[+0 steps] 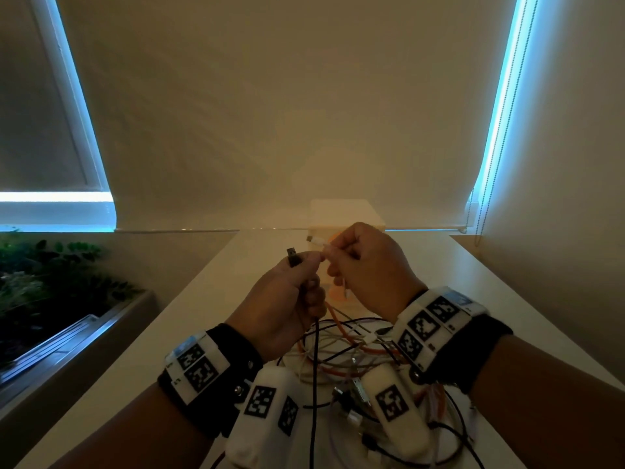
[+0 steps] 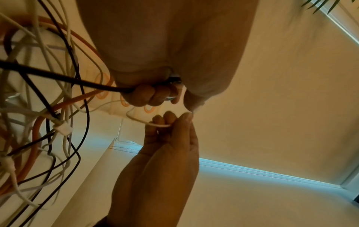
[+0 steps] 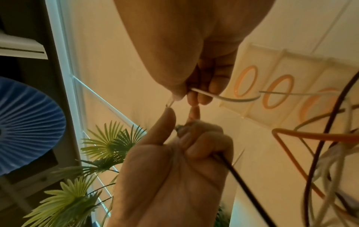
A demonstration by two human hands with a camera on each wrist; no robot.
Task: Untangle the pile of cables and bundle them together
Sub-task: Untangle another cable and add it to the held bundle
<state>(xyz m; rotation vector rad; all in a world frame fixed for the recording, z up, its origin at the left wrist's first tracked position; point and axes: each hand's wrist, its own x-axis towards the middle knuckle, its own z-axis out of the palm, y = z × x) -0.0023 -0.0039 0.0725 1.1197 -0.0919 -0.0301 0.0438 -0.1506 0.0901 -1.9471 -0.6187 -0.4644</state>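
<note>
My left hand (image 1: 306, 265) is raised above the table and grips a black cable (image 1: 314, 367), whose USB plug (image 1: 292, 257) sticks up from the fist. The same grip shows in the left wrist view, fingers (image 2: 149, 95) curled round the black cable (image 2: 58, 78). My right hand (image 1: 333, 252) pinches a thin white cable (image 3: 205, 94) just behind its small plug (image 1: 314, 240). The two hands almost touch. Below them lies the tangled pile (image 1: 351, 353) of white, black and orange cables (image 2: 37, 132).
The white table (image 1: 169, 350) runs away from me to a wall with a roller blind. A translucent box with orange rings (image 3: 281, 83) stands behind the hands. Plants (image 1: 50, 275) fill a planter at the left. A bead chain (image 1: 487, 198) hangs at the right.
</note>
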